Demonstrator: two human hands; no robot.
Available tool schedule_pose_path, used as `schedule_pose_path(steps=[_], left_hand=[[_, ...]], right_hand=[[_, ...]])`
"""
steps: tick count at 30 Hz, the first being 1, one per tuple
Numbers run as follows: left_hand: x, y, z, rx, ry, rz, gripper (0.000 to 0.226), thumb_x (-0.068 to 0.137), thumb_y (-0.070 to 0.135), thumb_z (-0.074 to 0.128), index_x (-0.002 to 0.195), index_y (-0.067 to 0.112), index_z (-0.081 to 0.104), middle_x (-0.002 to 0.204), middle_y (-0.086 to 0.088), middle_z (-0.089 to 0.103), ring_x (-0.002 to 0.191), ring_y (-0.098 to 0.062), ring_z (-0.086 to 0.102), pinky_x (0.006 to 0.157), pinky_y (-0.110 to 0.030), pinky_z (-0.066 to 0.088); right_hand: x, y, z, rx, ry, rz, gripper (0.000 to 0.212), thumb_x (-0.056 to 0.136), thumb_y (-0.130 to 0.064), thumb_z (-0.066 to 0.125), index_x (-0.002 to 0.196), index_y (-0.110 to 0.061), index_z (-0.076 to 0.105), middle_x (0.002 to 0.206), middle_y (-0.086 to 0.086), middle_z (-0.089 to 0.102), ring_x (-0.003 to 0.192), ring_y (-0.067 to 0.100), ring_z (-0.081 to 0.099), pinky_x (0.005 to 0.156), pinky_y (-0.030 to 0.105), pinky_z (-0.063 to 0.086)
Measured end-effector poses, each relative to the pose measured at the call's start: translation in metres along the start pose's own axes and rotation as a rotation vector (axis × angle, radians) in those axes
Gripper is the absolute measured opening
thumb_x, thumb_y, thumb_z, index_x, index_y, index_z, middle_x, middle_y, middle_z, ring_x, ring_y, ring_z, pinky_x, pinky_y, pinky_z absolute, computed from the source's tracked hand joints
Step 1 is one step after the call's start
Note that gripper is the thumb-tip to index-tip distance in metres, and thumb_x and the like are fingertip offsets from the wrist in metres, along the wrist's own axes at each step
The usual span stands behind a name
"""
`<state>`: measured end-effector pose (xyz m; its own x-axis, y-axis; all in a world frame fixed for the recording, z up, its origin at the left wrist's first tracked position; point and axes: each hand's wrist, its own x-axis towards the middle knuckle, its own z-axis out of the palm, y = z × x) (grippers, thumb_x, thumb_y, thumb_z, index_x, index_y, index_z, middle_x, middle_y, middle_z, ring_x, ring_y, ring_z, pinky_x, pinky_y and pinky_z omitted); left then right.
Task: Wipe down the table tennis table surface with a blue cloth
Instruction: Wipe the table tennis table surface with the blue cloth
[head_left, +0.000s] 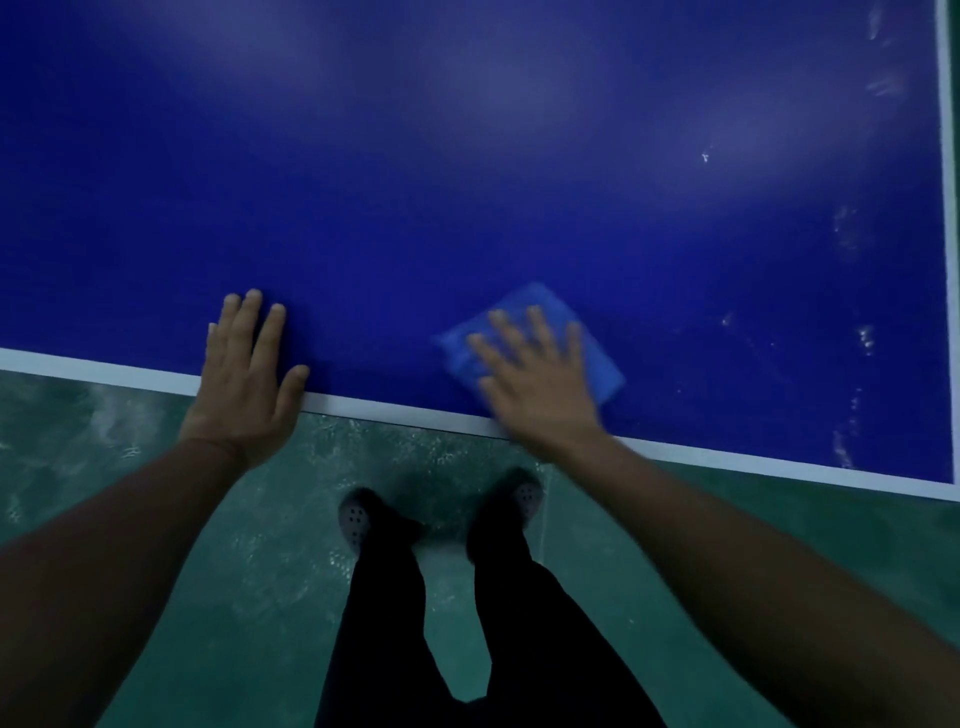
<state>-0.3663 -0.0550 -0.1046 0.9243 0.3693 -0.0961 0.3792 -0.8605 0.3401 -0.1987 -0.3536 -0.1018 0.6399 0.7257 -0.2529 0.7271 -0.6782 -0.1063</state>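
Nearest, the left hand (244, 374) is laid flat and empty on the table (467, 182) edge, fingers straight. Just beside it, the blue cloth (540, 338) is pressed under the right hand (535, 379), fingers spread. Farther right, pale smudges (852, 338) are left, so wiping seems unfinished.

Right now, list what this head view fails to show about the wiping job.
- Blue cloth: its middle is covered by the right hand, which is motion-blurred.
- Table tennis table: cut off at the top and left edges, so the net and far end are unseen.
- White specks near the right sideline: too small to tell dust from scuffs.
- Left hand: its palm contact is hidden beneath it.
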Motion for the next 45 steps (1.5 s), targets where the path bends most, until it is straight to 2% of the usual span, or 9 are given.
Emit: schedule_pose_path(steps=[7, 10, 15, 21, 24, 26, 31, 39, 45], left_hand=[[0.002, 0.083, 0.018, 0.039, 0.043, 0.038, 0.07, 0.1, 0.042, 0.031, 0.155, 0.0, 0.024, 0.165, -0.021, 0.013, 0.154, -0.034, 0.002, 0.125, -0.04, -0.008], [0.003, 0.14, 0.042, 0.021, -0.001, 0.13, 0.069, 0.1, 0.042, 0.031, 0.156, 0.003, 0.024, 0.166, -0.018, 0.013, 0.155, -0.032, 0.004, 0.125, -0.044, -0.002], [0.006, 0.188, 0.077, 0.125, -0.029, 0.249, 0.069, 0.101, 0.044, 0.029, 0.155, 0.001, 0.028, 0.164, -0.019, 0.02, 0.153, -0.034, 0.012, 0.124, -0.051, 0.007], [0.008, 0.187, 0.084, 0.275, -0.086, 0.214, 0.074, 0.1, 0.057, 0.019, 0.158, 0.011, 0.018, 0.167, -0.016, 0.012, 0.155, -0.031, 0.004, 0.123, -0.057, 0.006], [0.01, 0.19, 0.083, 0.271, -0.106, 0.198, 0.074, 0.099, 0.058, 0.02, 0.159, 0.014, 0.021, 0.166, -0.016, 0.014, 0.155, -0.032, 0.005, 0.123, -0.056, 0.006], [0.01, 0.19, 0.083, 0.27, -0.109, 0.19, 0.074, 0.099, 0.058, 0.021, 0.158, 0.013, 0.022, 0.166, -0.016, 0.015, 0.155, -0.032, 0.006, 0.123, -0.057, 0.008], [0.009, 0.192, 0.081, 0.234, -0.089, 0.183, 0.074, 0.098, 0.056, 0.024, 0.158, 0.013, 0.027, 0.166, -0.016, 0.018, 0.154, -0.033, 0.011, 0.122, -0.059, 0.013], [0.008, 0.194, 0.082, 0.259, -0.081, 0.14, 0.073, 0.098, 0.056, 0.025, 0.158, 0.014, 0.025, 0.166, -0.014, 0.016, 0.155, -0.03, 0.008, 0.123, -0.057, 0.012], [0.01, 0.195, 0.083, 0.308, -0.073, 0.155, 0.07, 0.1, 0.057, 0.02, 0.159, 0.02, 0.021, 0.166, -0.014, 0.015, 0.155, -0.031, 0.008, 0.122, -0.058, 0.012]], right_hand=[[-0.057, 0.162, -0.02, 0.241, 0.068, 1.031, 0.055, 0.106, -0.049, 0.017, 0.159, -0.039, 0.006, 0.169, -0.006, -0.001, 0.154, 0.031, -0.006, 0.118, 0.067, 0.003], [-0.027, 0.102, -0.011, 0.179, 0.166, 0.881, 0.054, 0.104, -0.044, 0.026, 0.158, -0.035, 0.021, 0.168, -0.002, 0.012, 0.154, 0.035, 0.006, 0.117, 0.069, 0.006], [-0.011, 0.051, -0.007, 0.015, -0.026, 0.009, 0.06, 0.099, -0.055, 0.013, 0.157, -0.041, 0.019, 0.168, -0.007, 0.009, 0.155, 0.03, -0.002, 0.119, 0.063, -0.006], [-0.044, 0.234, -0.02, 0.141, 0.114, 0.838, 0.056, 0.104, -0.051, 0.017, 0.159, -0.039, 0.013, 0.169, -0.006, 0.006, 0.155, 0.029, 0.001, 0.119, 0.065, 0.005], [-0.04, 0.224, -0.023, 0.251, 0.166, 1.041, 0.057, 0.105, -0.051, 0.017, 0.159, -0.038, 0.011, 0.169, -0.005, 0.004, 0.154, 0.031, -0.002, 0.118, 0.067, 0.002], [-0.035, 0.174, -0.013, 0.198, 0.222, 0.86, 0.057, 0.102, -0.05, 0.02, 0.157, -0.036, 0.023, 0.167, -0.003, 0.014, 0.154, 0.034, 0.008, 0.118, 0.068, 0.005], [-0.067, 0.117, 0.006, -0.008, 0.065, -0.17, 0.053, 0.101, -0.051, 0.034, 0.151, -0.035, 0.04, 0.161, 0.0, 0.034, 0.15, 0.035, 0.023, 0.116, 0.069, 0.013], [-0.04, 0.244, -0.023, 0.154, 0.125, 0.741, 0.055, 0.106, -0.05, 0.021, 0.159, -0.038, 0.014, 0.169, -0.005, 0.005, 0.154, 0.029, -0.002, 0.119, 0.065, 0.001], [-0.029, 0.168, -0.004, -0.08, 0.074, -0.196, 0.055, 0.104, -0.055, 0.022, 0.154, -0.036, 0.031, 0.165, -0.001, 0.026, 0.153, 0.032, 0.013, 0.119, 0.064, 0.006]])
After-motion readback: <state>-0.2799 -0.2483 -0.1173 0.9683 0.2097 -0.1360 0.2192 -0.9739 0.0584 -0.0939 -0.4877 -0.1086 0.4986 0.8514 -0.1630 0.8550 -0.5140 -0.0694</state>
